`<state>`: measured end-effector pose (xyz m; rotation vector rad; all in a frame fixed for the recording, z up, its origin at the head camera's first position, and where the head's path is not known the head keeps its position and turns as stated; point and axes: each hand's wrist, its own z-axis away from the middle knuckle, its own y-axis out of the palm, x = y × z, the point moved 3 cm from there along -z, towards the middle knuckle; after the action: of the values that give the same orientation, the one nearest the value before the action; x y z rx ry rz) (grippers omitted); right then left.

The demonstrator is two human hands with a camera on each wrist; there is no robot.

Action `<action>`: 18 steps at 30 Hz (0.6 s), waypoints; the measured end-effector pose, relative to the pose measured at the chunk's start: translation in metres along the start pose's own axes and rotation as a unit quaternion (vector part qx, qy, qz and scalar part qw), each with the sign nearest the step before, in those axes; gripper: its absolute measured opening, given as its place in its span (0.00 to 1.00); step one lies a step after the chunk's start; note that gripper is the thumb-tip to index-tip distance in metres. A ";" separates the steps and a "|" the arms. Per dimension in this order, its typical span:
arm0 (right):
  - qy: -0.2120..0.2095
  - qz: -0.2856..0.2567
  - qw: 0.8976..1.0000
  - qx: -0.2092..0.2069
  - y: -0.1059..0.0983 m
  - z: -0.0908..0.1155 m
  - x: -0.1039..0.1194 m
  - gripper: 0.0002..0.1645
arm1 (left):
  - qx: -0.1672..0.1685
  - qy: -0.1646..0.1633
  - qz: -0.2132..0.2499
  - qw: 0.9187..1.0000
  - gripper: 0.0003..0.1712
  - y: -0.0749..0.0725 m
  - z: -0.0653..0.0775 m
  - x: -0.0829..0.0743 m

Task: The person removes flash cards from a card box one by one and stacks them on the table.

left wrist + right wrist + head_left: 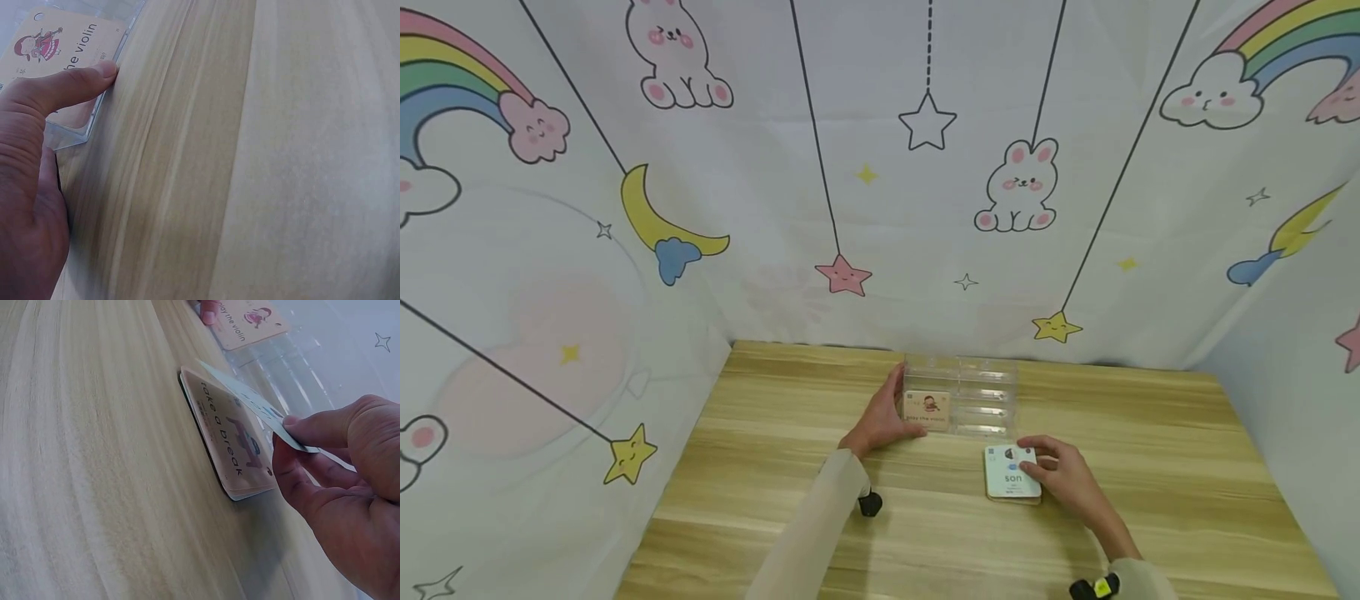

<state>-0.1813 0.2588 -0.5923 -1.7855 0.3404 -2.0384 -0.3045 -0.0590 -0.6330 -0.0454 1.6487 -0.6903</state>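
Note:
A clear plastic box (985,402) with several compartments lies at the back of the table. In its front left compartment sits a peach "play the violin" card (928,408). My left hand (882,418) grips the box's left end, with the thumb (81,84) at the front edge and the other fingers along the side. Between thumb and fingers, my right hand (1070,483) pinches a pale "son" card (250,403). That card is tilted up over a small stack, whose top is a peach "take a break" card (231,437). The cards lower in the stack are mostly hidden.
The wooden table (760,467) ends at a white cloth wall (880,208) printed with stars, rabbits and rainbows. More cloth closes in both sides. The box stands close to the back wall, with the card stack in front of its right end.

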 end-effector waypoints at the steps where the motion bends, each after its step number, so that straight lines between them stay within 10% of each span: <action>1: 0.000 0.001 1.000 0.000 0.000 0.000 -0.001 0.21 | 0.001 0.001 -0.001 1.000 0.77 0.000 0.000 0.000; 18: 0.006 0.015 1.000 -0.023 0.006 -0.001 -0.015 0.20 | -0.004 0.022 0.003 1.000 0.77 0.000 -0.001 0.002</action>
<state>-0.1803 0.2605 -0.6083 -1.7853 0.4192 -2.0361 -0.3058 -0.0595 -0.6351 -0.0298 1.6930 -0.6843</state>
